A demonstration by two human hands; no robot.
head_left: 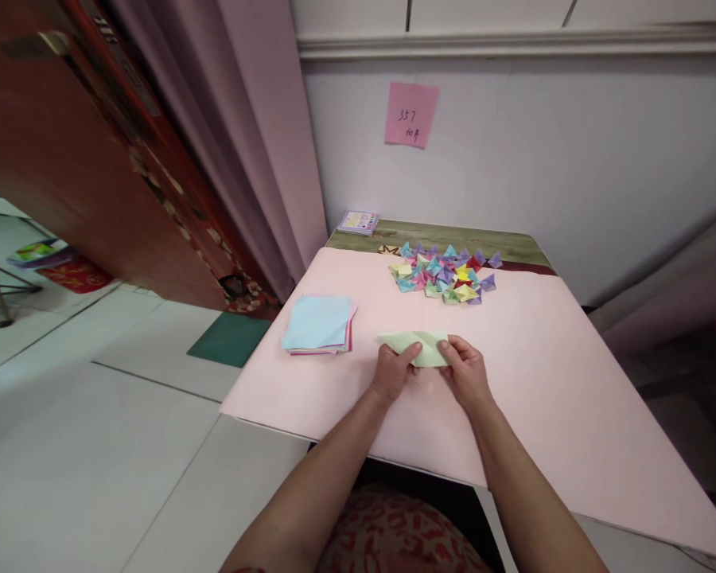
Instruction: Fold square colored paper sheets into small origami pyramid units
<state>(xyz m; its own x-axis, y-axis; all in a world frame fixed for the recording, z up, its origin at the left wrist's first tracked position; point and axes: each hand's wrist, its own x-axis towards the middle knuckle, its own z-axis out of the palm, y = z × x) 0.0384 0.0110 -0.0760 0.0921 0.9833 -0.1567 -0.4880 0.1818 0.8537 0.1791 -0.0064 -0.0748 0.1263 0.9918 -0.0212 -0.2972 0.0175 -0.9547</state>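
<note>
A pale green sheet of origami paper [428,348], folded into a wide strip, is held level just above the pink tabletop. My left hand [392,371] pinches its left part, thumb on top and fingers beneath. At the right end my right hand [466,369] grips it the same way, with the thumb on the near face. Creases show across the paper's middle. To the left lies a stack of square coloured paper [317,322], light blue on top. Beyond my hands sits a pile of small folded paper pieces [435,274] in many colours.
The table [537,382] has a pink cover, with a green wood-patterned strip at the back. A small stack of printed cards [359,222] lies at its far left corner. A pink note [411,114] is stuck on the wall. A curtain [262,119] hangs at left.
</note>
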